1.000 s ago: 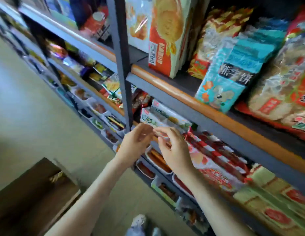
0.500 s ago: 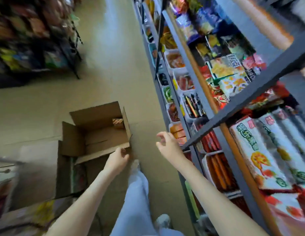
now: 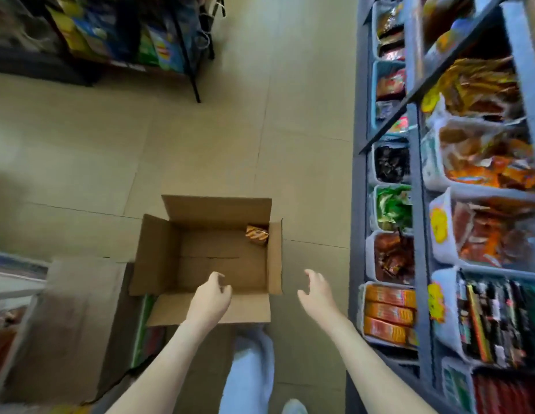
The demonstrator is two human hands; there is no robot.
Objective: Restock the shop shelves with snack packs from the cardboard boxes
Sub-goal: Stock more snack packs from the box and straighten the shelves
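An open cardboard box (image 3: 158, 252) stands on the tiled floor, flaps spread. One orange snack pack (image 3: 256, 234) lies in its far right corner; the rest of the box floor is bare. My left hand (image 3: 211, 298) hovers over the box's near flap, fingers loosely curled, holding nothing. My right hand (image 3: 315, 291) hangs in the air just right of the box, fingers spread and empty. The grey shop shelves (image 3: 415, 222) fill the right side, with white bins of snack packs.
A second, larger cardboard box (image 3: 69, 324) sits to the left of the open one. Another dark rack of snack bags (image 3: 125, 34) stands across the aisle at top left. My light trouser leg and shoe (image 3: 251, 375) are below the box.
Both hands have left the shelf packs and come down toward the box. My view has swung from the shelves to the floor, and the box now lies straight ahead.
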